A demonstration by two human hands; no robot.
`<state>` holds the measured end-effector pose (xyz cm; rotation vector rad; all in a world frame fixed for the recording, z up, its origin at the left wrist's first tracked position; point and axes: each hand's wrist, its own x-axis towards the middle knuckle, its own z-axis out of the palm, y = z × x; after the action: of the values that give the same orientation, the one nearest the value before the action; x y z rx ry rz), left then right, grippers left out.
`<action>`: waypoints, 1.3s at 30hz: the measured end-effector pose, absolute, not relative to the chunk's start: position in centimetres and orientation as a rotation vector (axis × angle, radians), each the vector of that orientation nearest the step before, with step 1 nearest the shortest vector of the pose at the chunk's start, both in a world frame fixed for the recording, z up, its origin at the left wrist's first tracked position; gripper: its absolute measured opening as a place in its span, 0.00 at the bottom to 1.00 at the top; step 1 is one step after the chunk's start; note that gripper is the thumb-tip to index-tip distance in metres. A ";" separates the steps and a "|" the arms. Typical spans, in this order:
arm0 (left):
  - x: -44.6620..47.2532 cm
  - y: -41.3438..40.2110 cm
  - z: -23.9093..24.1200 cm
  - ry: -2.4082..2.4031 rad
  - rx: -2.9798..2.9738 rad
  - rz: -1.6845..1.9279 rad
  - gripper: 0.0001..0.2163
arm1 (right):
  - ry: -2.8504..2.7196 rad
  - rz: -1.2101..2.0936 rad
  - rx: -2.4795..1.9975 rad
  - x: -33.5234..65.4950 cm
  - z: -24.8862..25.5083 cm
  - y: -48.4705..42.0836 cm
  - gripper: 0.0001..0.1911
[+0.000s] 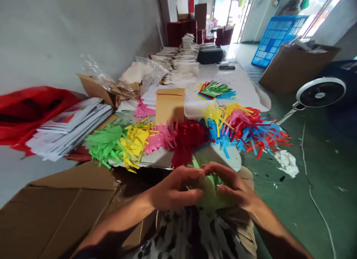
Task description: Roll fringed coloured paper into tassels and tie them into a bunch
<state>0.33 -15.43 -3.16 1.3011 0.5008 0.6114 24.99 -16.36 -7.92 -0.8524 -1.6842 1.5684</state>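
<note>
Low in front of my body, a pale green fringed paper piece [209, 194] is held between both hands. My left hand [181, 188] pinches its left side with thumb and fingers. From the right, my right hand [228, 183] grips the upper edge, its fingers curled. Just beyond, on the table edge, lies a dark red fringed bundle [191, 134]. Left of it are pink fringes [161, 139], a yellow fringed bundle [136, 140] and a green fringed bundle [107, 142]. To its right sit blue, yellow, pink and red fringes [248, 127].
Behind the bundles stand a tan envelope [170, 104] and stacked paper [181, 65]. A sheaf of white papers [72, 127] and a red bag [36, 106] lie left. An opened cardboard box [64, 203] is beside my left arm. On the right are a fan [320, 93] and a blue crate [276, 39].
</note>
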 end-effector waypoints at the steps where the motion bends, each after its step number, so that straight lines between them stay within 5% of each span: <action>1: 0.6 -15.4 -3.5 0.496 1.211 0.581 0.17 | -1.624 1.621 -0.888 25.4 -8.4 -16.7 0.30; 16: 1.9 -12.7 -10.7 0.465 0.875 0.376 0.30 | -1.670 1.365 -1.210 30.4 -6.2 -13.3 0.15; 22: -3.3 -8.8 -8.8 1.121 1.623 0.400 0.19 | -1.779 1.044 -1.391 30.7 -9.3 -11.4 0.21; 26: -3.0 -9.8 -7.9 1.665 2.206 0.904 0.15 | -1.820 0.813 -1.578 29.8 -12.4 -11.0 0.23; 28: -0.5 -11.5 -8.3 1.451 2.434 1.013 0.21 | -1.856 0.739 -1.654 29.3 -13.0 -11.0 0.23; 32: 5.6 -14.1 -12.1 1.012 2.615 0.656 0.37 | -1.964 0.626 -1.724 28.8 -12.7 -11.2 0.23; 39: 7.3 -14.6 -16.8 1.146 2.700 0.614 0.29 | -2.216 -0.095 -1.579 29.7 -10.6 -14.8 0.26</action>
<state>7.34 -14.61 -16.77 2.7001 1.1464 0.6140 29.72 -14.75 -10.60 -1.5786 -2.2156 -0.0952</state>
